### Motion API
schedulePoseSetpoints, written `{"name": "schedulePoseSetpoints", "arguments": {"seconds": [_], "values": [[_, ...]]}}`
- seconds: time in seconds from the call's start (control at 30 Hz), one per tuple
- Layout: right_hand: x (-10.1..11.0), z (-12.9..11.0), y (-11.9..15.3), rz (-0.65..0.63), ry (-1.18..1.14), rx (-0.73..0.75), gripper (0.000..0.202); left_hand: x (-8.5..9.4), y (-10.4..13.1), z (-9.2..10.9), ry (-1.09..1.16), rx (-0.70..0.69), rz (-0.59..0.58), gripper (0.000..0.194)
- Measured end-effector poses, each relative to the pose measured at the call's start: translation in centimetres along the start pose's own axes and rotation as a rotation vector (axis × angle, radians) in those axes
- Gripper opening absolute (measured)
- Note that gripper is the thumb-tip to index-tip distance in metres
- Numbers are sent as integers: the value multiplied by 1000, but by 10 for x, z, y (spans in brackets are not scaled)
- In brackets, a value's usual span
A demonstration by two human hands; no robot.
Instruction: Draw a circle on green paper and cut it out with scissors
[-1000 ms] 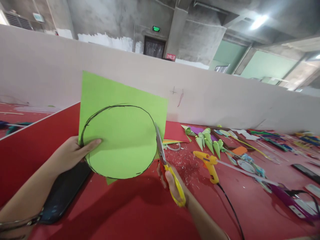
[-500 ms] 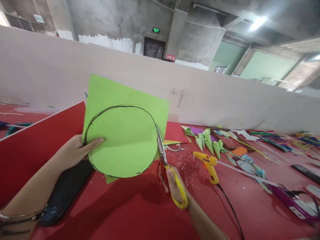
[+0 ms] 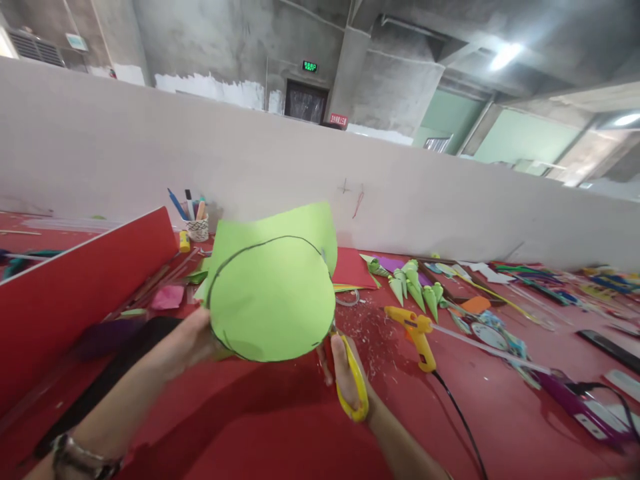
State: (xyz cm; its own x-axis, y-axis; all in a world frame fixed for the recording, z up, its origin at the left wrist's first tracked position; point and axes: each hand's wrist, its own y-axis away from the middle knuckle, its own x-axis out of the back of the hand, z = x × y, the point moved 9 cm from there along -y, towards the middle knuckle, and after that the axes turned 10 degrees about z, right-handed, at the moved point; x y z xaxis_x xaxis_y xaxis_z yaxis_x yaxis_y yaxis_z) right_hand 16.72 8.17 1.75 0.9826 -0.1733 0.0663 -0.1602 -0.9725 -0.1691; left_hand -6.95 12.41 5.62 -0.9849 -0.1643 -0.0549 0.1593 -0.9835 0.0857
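Note:
My left hand (image 3: pixel 199 339) grips the lower left edge of a sheet of light green paper (image 3: pixel 273 300), its fingers mostly hidden behind it. A large black hand-drawn circle covers the sheet; the right side is cut along the line. The top of the sheet bends and stands up. My right hand (image 3: pixel 345 377) is closed around scissors with a yellow handle (image 3: pixel 359 393). Their blades lie at the right edge of the circle, mostly hidden by the paper.
Right of my hands lies a yellow glue gun (image 3: pixel 413 327) with its black cord. Green paper cones (image 3: pixel 413 283) lie behind it. A pen cup (image 3: pixel 198 229) stands against the white partition (image 3: pixel 265 160). A red board (image 3: pixel 100 287) leans at the left, and paper scraps litter the red table.
My left hand has moved right and slightly down, taking the green paper with it; its top edge has dropped and bent. The pen cup has come into view. The scissors stay almost in place.

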Motion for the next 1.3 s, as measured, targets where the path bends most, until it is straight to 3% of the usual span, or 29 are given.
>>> {"name": "schedulePoseSetpoints", "arguments": {"seconds": [0.03, 0.07, 0.13, 0.23, 0.3, 0.43, 0.63, 0.77, 1.1, 1.3], "values": [[1, 1, 0, 17, -1, -3, 47, -16, 7, -15, 24, 91, -131, 43], [2, 2, 1, 37, 1, -11, 46, -23, 11, -24, 36, 126, -168, 42], [4, 3, 1, 72, 10, -28, 46, -30, 13, -37, 4, 148, -134, 36], [3, -1, 2, 84, -4, -32, 46, -33, 9, -36, -39, 75, -56, 30], [1, -6, 2, 82, -30, -25, 45, -28, 3, -28, -52, 8, 15, 31], [-1, -11, 2, 66, -51, -6, 44, -2, -7, -16, -31, -76, 194, 33], [-9, -10, 4, -37, -53, 2, 46, 5, -9, -21, 183, -26, 137, 44], [-11, -12, 6, -64, -71, 12, 46, 3, -9, -26, 136, 11, 120, 40], [-13, -12, 8, -149, -98, 74, 44, 34, -7, 25, -193, -302, 255, 43], [-16, -10, 12, -266, -78, 134, 42, 53, -11, 22, -201, -328, 322, 38]]}}
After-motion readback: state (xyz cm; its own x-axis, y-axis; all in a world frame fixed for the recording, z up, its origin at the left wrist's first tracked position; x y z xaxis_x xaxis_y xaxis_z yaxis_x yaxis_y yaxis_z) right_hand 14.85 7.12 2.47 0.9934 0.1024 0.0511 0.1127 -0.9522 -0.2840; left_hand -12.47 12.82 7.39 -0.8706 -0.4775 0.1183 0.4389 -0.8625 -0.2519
